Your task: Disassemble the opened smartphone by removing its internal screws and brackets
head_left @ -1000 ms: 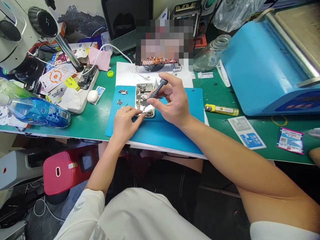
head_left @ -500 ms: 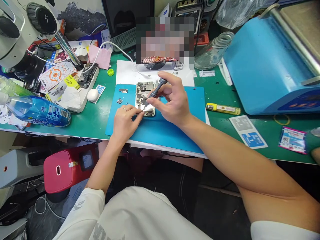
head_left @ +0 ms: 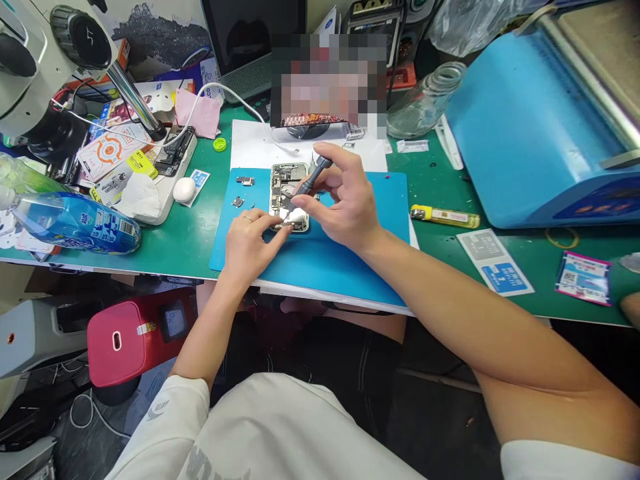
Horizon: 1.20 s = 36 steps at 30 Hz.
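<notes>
An opened smartphone (head_left: 277,179) with its inner parts bare lies on the blue work mat (head_left: 320,267). My right hand (head_left: 354,208) is closed around a dark screwdriver (head_left: 314,177), whose tip slants down to the phone's lower part. At the phone's lower left corner is my left hand (head_left: 245,241), its thumb and fingertips gripping the edge. The screwdriver tip comes down close to those fingertips, and the exact contact point is too small to make out. Small loose phone parts (head_left: 245,181) lie on the mat to the left of the phone.
A microscope (head_left: 83,40) and a blue bottle (head_left: 75,220) stand at left. Behind the mat are white paper (head_left: 245,143) and a glass jar (head_left: 425,100). A yellow cutter (head_left: 445,217) and a large blue machine (head_left: 520,133) lie to the right.
My left thumb and fingertips have parted slightly at the phone's lower edge. The screwdriver and my right hand stay almost where they were; the whole view shifts a little.
</notes>
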Tool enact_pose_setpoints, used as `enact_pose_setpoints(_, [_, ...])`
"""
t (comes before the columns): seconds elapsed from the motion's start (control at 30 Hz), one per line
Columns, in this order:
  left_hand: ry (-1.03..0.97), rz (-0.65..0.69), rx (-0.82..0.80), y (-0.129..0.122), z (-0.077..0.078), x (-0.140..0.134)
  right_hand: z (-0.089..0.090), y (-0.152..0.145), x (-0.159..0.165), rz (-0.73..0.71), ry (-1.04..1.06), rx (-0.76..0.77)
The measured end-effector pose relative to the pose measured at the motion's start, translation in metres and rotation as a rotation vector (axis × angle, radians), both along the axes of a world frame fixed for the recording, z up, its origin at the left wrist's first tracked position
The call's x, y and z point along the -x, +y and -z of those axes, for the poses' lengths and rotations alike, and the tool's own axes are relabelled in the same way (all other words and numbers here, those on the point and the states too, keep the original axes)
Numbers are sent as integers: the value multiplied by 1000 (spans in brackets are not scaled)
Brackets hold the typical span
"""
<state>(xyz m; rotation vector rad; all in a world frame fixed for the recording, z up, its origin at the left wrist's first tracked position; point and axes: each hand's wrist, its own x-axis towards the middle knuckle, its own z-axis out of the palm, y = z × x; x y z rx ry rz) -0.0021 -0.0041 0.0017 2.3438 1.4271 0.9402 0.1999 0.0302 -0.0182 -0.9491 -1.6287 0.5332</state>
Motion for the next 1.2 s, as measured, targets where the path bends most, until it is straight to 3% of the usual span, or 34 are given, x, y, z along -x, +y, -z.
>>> enact_pose_setpoints(0.23, [49, -32, -52, -11, -3, 6, -1, 2, -5, 12, -25, 1])
enact_pose_setpoints(0.4, [157, -12, -101, -23, -1, 14, 0, 4, -9, 17, -97, -79])
enact_pose_setpoints(0.73, [365, 2, -11, -26, -6, 10, 3, 5, -6, -37, -163, -139])
enact_pose_setpoints(1.2, [409, 9, 49, -28, -8, 10, 5, 6, -6, -54, -191, -161])
